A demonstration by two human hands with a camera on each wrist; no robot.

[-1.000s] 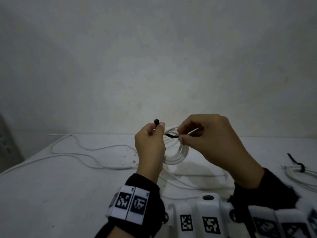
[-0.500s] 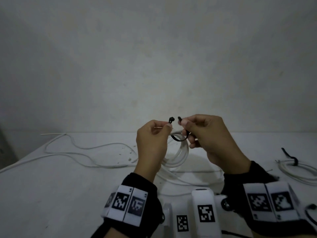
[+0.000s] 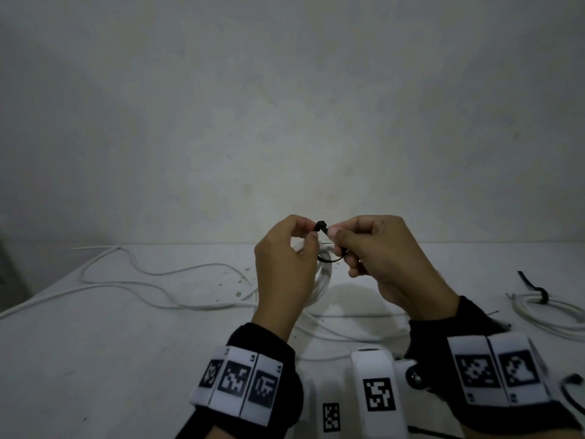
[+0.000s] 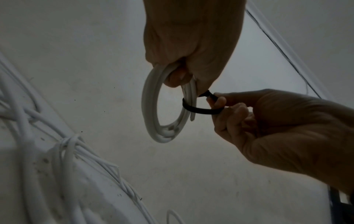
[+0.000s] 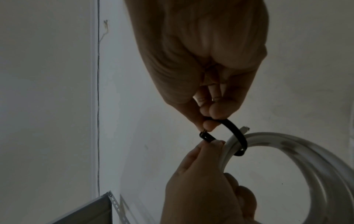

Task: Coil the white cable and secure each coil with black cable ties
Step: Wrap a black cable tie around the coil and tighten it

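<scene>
1. Now the white table [image 3: 95, 359] carries the most: loose white cable [image 3: 152, 274] trails toward 9 o'clock from the hands, and a finished coil [image 3: 544, 315] with its own black tie [image 3: 538, 291] lies well apart at 3 o'clock.
2. Next, the left hand [image 3: 281, 270] is raised at centre. Its lower fingers curl through the white coil [image 4: 153, 106] and hold it hanging, while thumb and forefinger pinch the head of the black cable tie [image 4: 201, 109].
3. At 3 o'clock of it, the right hand [image 3: 386, 258] pinches the tie's tail between thumb and fingertips [image 5: 210, 112], the other fingers curled in.
4. The tie wraps the coil's strands just beside the cut cable end [image 5: 245, 128], forming a loose loop.
5. What has changed: a second ago the tie's two ends stood apart, the head up by the left thumb and the strap lower in the right hand. Half a second ago they were nearly meeting; now tail tip and head touch between the two pinches.
6. Judging from this, threading is under way. Whether the tip has entered the head's slot I cannot tell. Pulling the tail snug would lock this coil; the long cable at 9 o'clock remains uncoiled.
</scene>
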